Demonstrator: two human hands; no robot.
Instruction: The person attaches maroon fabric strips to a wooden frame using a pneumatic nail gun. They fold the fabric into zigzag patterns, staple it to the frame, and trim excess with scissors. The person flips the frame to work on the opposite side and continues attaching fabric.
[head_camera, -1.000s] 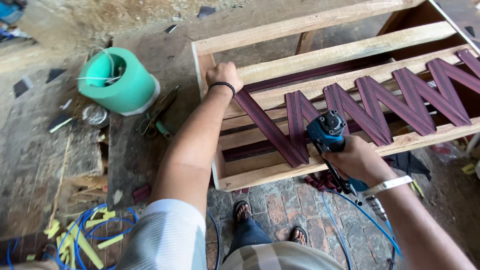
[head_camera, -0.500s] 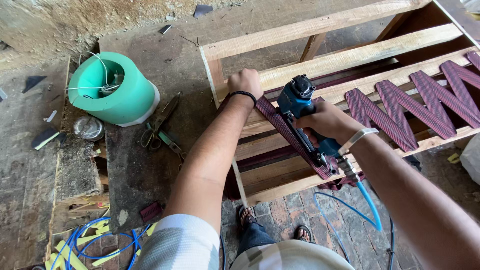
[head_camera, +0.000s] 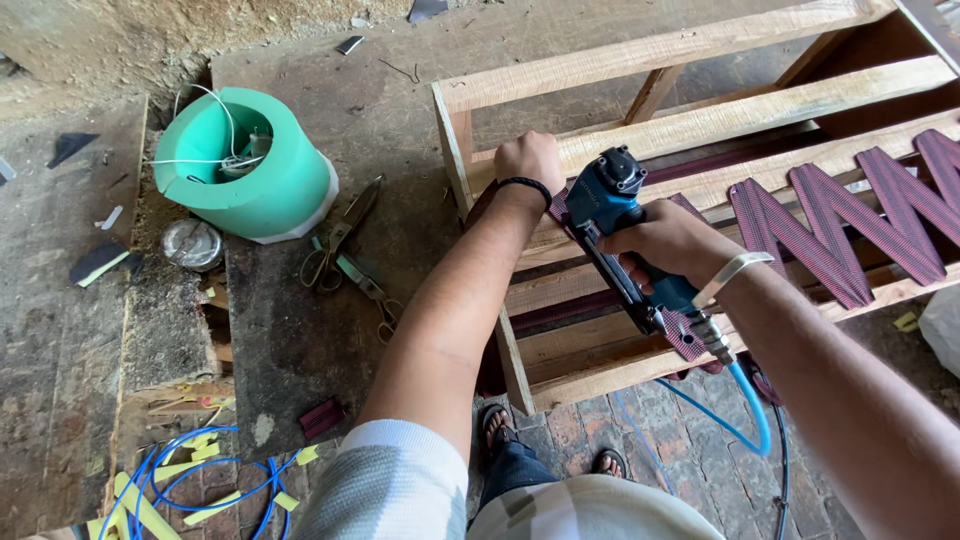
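Two hands on wooden frame (head_camera: 700, 110): left hand (head_camera: 528, 160) fisted around maroon webbing (head_camera: 830, 230) end, right hand (head_camera: 672, 243) gripping blue staple gun (head_camera: 612, 215); right zigzags laid, left end unfastened.

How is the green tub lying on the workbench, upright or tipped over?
Tipped over: the green tub lies on its side on the workbench, its open mouth facing the camera with white wire inside.

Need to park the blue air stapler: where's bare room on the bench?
Free: dark bench top between the green plastic tub and the pale wooden frame. Crowded: below the tub, with metal scissors and a round tin lid.
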